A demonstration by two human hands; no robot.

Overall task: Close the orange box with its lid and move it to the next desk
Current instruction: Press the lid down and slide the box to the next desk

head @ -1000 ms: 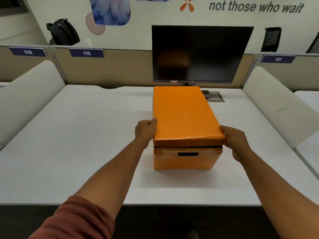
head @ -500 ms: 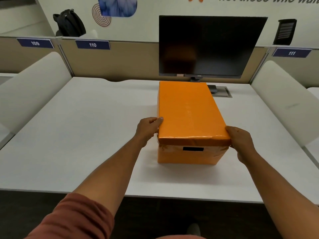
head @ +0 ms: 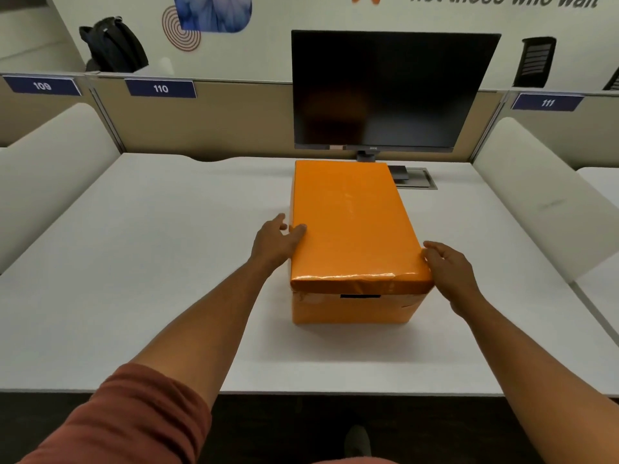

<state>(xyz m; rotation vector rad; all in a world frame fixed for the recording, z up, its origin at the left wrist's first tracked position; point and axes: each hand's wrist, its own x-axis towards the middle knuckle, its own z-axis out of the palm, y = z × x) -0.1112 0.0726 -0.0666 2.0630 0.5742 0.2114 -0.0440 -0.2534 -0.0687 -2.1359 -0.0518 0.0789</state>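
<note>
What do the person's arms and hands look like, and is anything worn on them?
The left arm wears a rust-red sleeve, pushed up so the forearm is bare. The right arm shows no sleeve in view. The left hand and right hand are bare: no gloves, rings or watch visible.

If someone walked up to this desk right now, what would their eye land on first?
The bright orange box in the middle of the white desk, with its orange lid on top. A left hand and a right hand rest against the lid's sides. Behind it stands a dark monitor.
</note>
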